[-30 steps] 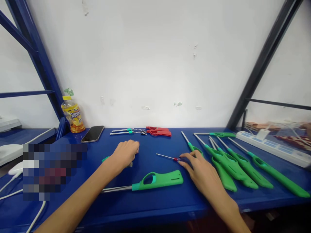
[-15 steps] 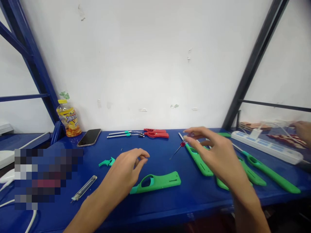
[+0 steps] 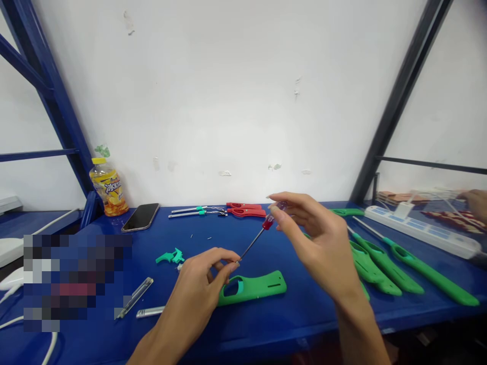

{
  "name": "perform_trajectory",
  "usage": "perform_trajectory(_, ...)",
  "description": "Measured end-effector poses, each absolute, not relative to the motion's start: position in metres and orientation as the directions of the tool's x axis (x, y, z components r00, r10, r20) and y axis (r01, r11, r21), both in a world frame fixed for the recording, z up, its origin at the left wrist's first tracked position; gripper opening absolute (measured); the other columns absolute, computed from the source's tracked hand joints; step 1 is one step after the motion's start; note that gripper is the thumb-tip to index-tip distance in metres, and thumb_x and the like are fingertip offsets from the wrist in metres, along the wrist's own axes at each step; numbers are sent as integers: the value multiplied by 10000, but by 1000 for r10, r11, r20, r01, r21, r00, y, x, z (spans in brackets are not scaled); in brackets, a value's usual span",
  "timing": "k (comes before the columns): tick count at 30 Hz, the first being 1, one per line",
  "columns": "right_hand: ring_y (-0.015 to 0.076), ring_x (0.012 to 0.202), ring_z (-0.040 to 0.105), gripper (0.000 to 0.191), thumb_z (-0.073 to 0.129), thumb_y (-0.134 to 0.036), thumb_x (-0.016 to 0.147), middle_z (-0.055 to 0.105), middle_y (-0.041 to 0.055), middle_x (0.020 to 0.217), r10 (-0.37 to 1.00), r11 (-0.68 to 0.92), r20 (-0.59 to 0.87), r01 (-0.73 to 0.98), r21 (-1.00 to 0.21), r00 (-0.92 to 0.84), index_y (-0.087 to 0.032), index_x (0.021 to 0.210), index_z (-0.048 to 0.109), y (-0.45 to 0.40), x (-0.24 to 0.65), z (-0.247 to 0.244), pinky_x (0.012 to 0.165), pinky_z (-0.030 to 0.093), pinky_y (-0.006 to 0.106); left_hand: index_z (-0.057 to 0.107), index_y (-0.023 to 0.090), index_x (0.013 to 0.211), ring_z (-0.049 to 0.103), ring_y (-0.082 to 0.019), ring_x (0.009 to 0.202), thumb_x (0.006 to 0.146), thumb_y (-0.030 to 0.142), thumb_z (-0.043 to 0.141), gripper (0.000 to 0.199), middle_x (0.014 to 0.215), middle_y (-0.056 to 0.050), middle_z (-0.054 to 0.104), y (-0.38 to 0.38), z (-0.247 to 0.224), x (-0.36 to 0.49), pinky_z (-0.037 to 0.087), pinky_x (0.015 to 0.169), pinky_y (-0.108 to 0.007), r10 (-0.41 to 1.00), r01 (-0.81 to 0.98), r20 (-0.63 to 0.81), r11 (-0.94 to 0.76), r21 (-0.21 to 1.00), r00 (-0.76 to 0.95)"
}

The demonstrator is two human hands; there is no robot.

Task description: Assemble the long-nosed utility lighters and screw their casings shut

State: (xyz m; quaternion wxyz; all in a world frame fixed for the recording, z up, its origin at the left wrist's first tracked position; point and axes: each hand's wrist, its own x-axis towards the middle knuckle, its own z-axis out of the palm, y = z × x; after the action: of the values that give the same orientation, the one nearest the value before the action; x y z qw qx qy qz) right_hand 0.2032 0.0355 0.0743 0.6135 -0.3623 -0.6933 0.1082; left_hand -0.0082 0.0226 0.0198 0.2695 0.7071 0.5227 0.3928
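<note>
Your right hand [image 3: 315, 241] grips the screwdriver [image 3: 268, 223] by its clear handle, thumb and fingers closed round it, red collar showing just below. The shaft slants down and leftward to the fingertips of your left hand [image 3: 201, 276]. There your thumb and forefinger come together at the tip; whether they are clamped on the shaft or on something small cannot be told. Screwdriver location: above the blue tabletop [image 3: 236, 329], between your two hands. Directly below lies a green lighter [image 3: 262, 287], flat, handle pointing right, partly covered by your left hand; a silver tube [image 3: 150, 312] shows on the other side of that hand. To the left, note a turquoise plastic piece [image 3: 171, 256] and, nearer you, a clear slim tube [image 3: 135, 298]. Two tiny slivers [image 3: 209, 238] lie apart beyond your left hand. Along the wall: red handles [image 3: 247, 211] with silver tubes at their left, a phone [image 3: 140, 217] and an upright bottle [image 3: 109, 190]. Right of your right hand, several green lighters [image 3: 429, 271] lie slantwise, near a white power strip [image 3: 422, 232].
</note>
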Motion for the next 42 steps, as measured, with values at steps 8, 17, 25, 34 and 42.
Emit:
perform_trajectory(8,178,807,764,180,686,-293,1010,792,26,999,640,716,768,377,-588,-19,-274,1164,777,36,204,73,720,658,295,802,247,956,615,-171,597,935,401,615,243,733,7,724,21,18,-6,438,577,-266,951,509,276,-307,804,139)
perform_trajectory(17,165,827,765,169,687,-255,1013,787,14,1021,645,730,763,331,-597,-47,-277,1154,778,35,201,74,696,665,264,795,226,954,596,-165,575,926,422,626,260,697,7,690,19,17,-3,433,556,-259,964,472,235,-267,840,125)
perform_trajectory(25,164,850,759,175,690,-250,1015,779,15,1038,627,751,775,325,-576,-75,-284,1161,781,34,203,74,698,676,254,792,222,1043,617,-165,591,944,432,662,266,681,19,675,19,14,0,468,577,-265,963,395,244,-271,878,116)
perform_trajectory(34,151,873,767,212,715,-249,1012,798,-11,1090,606,766,789,343,-544,-104,-313,1203,782,30,210,80,792,641,252,742,302,1185,556,-111,594,979,291,662,222,874,55,743,16,8,13,452,566,-223,900,378,421,-432,819,115)
perform_trajectory(42,150,813,783,178,747,-231,981,814,-45,938,644,676,754,553,-486,-125,-328,1121,797,18,235,88,783,618,237,678,283,1160,683,-194,910,980,76,609,282,986,40,754,30,1,53,498,851,-318,807,518,512,-585,625,294)
